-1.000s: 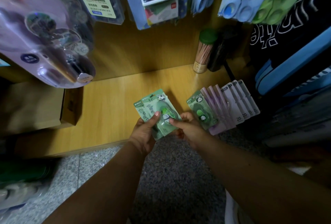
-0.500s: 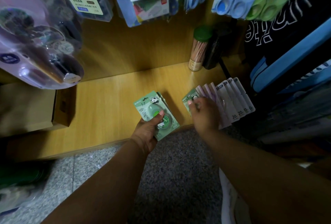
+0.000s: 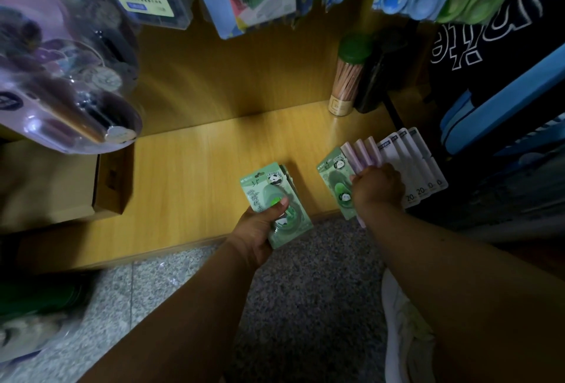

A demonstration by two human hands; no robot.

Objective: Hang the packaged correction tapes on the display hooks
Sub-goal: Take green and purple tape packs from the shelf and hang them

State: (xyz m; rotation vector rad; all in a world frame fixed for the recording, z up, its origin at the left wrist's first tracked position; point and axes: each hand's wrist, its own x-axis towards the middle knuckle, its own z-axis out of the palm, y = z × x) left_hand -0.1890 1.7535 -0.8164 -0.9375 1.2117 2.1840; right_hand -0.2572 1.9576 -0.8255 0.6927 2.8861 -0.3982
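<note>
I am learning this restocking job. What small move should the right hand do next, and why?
Probably lift the green pack off the fanned row and bring it to the left hand. The right hand is curled on it, while the left hand already holds a stack of green packs.

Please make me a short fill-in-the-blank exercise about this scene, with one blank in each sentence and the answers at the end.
1. The left hand holds a pack of ____ colour.
2. The printed animal on that pack is a ____.
3. The right hand rests on the fanned packs lying on the wooden ____.
4. The toothpick jar has a ____ lid.

Answers: green; panda; shelf; green
</note>
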